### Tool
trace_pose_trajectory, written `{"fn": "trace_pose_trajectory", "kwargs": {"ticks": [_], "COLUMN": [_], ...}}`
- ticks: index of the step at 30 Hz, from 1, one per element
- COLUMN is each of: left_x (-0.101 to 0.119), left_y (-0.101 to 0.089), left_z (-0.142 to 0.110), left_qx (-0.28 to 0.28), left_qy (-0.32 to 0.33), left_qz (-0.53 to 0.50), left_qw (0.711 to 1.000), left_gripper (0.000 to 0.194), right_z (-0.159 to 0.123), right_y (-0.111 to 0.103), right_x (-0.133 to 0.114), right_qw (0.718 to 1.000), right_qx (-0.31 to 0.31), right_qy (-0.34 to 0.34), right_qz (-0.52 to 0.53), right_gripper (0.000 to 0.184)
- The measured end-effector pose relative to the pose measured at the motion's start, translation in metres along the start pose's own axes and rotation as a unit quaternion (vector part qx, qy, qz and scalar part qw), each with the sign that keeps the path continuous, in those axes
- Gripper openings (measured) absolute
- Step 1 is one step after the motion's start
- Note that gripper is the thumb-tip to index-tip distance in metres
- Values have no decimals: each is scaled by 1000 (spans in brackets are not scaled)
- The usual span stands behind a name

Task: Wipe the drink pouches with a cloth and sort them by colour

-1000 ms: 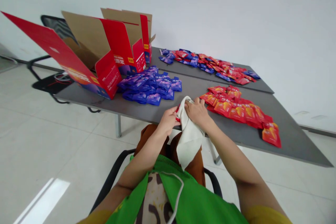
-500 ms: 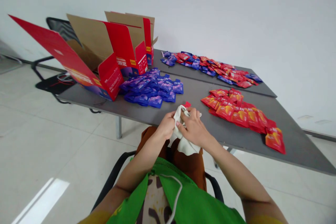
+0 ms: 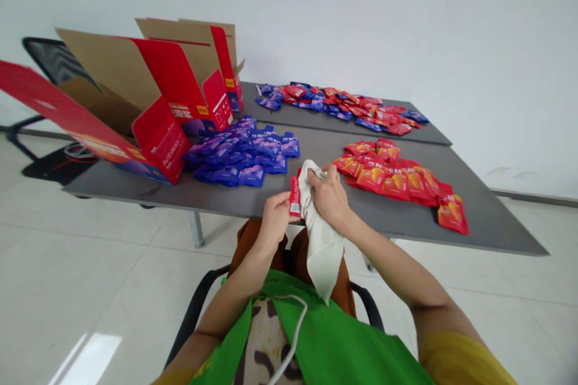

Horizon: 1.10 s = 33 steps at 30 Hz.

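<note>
My left hand (image 3: 276, 214) is closed on the lower left edge of a red pouch (image 3: 295, 197), whose back with a barcode faces up. A white cloth (image 3: 321, 240) is gripped in my right hand (image 3: 331, 197) and covers the pouch's right side. The cloth's loose end hangs down over my lap. Both hands are at the table's near edge. To their left lies a pile of purple-blue pouches (image 3: 244, 153); on the right, close to my right hand, is a spread of red pouches with orange print (image 3: 397, 177).
Two open red cardboard boxes (image 3: 165, 138) (image 3: 233, 93) stand at the left of the grey table (image 3: 217, 201). A mixed heap of red and blue pouches (image 3: 343, 105) lies along the back. Behind the boxes is a black chair (image 3: 54, 165).
The cloth was bunched over the pouch half a second ago; now it hangs long again and the pouch's barcode side shows. The view has turned slightly right.
</note>
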<state>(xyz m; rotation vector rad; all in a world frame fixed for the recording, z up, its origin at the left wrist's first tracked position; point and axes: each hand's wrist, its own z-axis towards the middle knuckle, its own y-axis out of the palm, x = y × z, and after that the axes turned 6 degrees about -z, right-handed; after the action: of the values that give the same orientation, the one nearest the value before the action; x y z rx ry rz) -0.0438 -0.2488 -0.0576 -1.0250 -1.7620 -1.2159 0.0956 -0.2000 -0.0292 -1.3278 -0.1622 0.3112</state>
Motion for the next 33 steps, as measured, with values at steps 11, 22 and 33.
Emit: {"fn": "trace_pose_trajectory", "kwargs": {"ticks": [11, 22, 33], "left_x": [-3, -10, -5], "left_y": [-4, -4, -13], "left_z": [0, 3, 1], "left_qx": [-56, -78, -117], "left_qy": [13, 45, 22], "left_qz": [31, 28, -5], "left_qw": [998, 996, 993], "left_gripper": [33, 28, 24], "right_z": [-56, -50, -31], "right_y": [-21, -55, 0], "right_x": [12, 31, -21], "right_qw": [982, 951, 994], "right_qx": [51, 214, -8], "right_qy": [-128, -10, -102], "right_qz": [129, 221, 42], "right_gripper": [52, 62, 49]}}
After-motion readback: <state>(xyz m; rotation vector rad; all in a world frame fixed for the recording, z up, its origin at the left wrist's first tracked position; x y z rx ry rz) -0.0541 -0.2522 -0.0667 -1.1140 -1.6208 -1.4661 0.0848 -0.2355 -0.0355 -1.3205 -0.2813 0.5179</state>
